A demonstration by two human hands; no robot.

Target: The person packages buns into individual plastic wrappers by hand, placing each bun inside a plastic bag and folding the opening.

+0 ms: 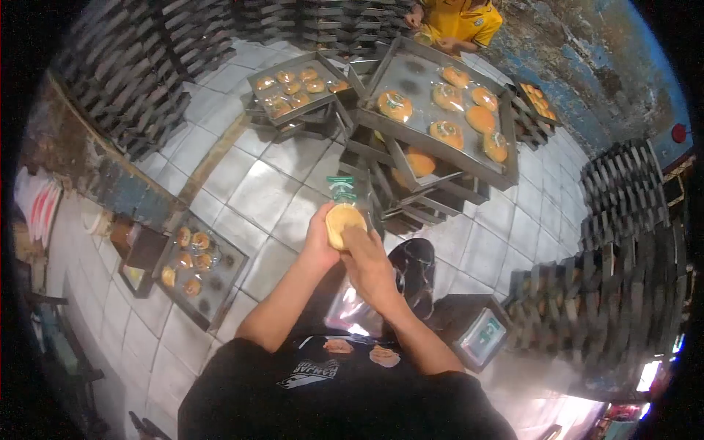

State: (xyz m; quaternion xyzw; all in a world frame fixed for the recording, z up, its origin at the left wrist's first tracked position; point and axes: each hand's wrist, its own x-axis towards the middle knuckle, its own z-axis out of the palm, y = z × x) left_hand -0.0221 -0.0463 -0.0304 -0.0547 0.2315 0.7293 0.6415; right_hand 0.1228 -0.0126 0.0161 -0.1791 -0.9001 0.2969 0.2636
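A round golden bun (pixel 343 222) is held up in front of my body, its pale side toward me. My left hand (pixel 320 238) curls around the bun's left edge. My right hand (pixel 368 262) presses its fingers on the bun's lower right. Just beyond the bun, a clear plastic bag (pixel 341 187) with green print sticks out; how much of the bun is inside it I cannot tell. A shiny stack of clear plastic (pixel 353 309) lies by my lap, under my forearms.
A large metal tray (pixel 418 62) with several buns, some wrapped, tops crisscrossed trays ahead. Another bun tray (pixel 293 117) stands to its left, and one (pixel 213 312) at lower left. A box with green-printed bags (pixel 484 337) sits right. A person in yellow (pixel 458 22) works opposite.
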